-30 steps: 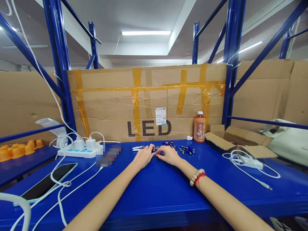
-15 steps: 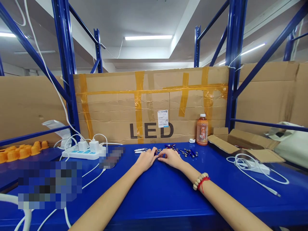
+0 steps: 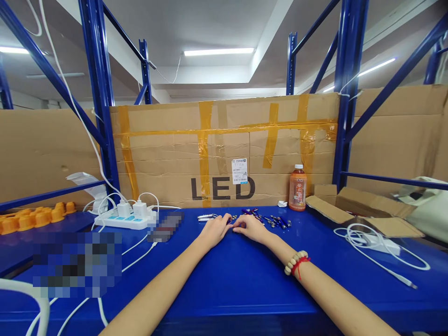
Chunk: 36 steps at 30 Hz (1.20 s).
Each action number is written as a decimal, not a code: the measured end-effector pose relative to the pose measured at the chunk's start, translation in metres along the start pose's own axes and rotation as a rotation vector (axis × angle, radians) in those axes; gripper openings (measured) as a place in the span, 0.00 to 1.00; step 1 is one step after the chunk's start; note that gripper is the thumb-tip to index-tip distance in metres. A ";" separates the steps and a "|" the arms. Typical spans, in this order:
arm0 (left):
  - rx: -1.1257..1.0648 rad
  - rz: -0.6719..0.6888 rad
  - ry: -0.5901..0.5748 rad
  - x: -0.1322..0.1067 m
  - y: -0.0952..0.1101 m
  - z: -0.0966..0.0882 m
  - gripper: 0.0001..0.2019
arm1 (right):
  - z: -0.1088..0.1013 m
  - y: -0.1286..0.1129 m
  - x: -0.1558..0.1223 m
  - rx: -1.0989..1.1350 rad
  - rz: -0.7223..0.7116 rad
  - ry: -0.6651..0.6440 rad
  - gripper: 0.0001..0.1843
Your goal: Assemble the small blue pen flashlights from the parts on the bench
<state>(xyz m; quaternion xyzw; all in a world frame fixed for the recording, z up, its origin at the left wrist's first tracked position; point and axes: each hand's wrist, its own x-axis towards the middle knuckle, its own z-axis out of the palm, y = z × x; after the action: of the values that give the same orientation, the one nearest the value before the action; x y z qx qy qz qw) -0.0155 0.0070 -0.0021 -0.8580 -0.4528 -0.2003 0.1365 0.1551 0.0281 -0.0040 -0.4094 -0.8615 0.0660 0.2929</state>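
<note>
My left hand (image 3: 216,231) and my right hand (image 3: 252,228) meet fingertip to fingertip over the blue table (image 3: 231,280). Both are closed in a pinch; whatever is between the fingers is too small and too covered to name. Just past the left hand lie slim silvery pen-like pieces (image 3: 207,217). Beyond and to the right of my right hand is a scatter of small blue and metal parts (image 3: 278,221). A few tiny pieces (image 3: 234,216) show between the hands. A bead bracelet and a red string circle my right wrist.
A bottle of orange drink (image 3: 297,189) stands at the back, beside an open cardboard box (image 3: 367,210). A white cable with an adapter (image 3: 381,243) lies at right. At left are a power strip (image 3: 122,219), cords and orange cups (image 3: 26,219). A tall cardboard sheet (image 3: 168,154) closes the back.
The camera view has shifted slightly. My hands stay together in the same place, with only small finger movements.
</note>
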 end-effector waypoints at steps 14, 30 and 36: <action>0.112 0.016 -0.016 0.000 0.003 -0.004 0.11 | 0.003 0.005 0.003 0.131 -0.002 -0.020 0.07; 0.099 0.050 -0.017 0.000 0.000 0.001 0.13 | 0.006 0.005 0.001 0.077 -0.041 -0.002 0.09; 0.101 0.031 -0.021 0.000 0.002 -0.002 0.13 | 0.005 0.004 0.000 0.074 -0.044 -0.004 0.10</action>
<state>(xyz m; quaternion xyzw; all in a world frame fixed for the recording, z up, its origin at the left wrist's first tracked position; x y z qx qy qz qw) -0.0145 0.0050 -0.0010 -0.8590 -0.4504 -0.1661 0.1780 0.1549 0.0312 -0.0089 -0.3790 -0.8680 0.0923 0.3074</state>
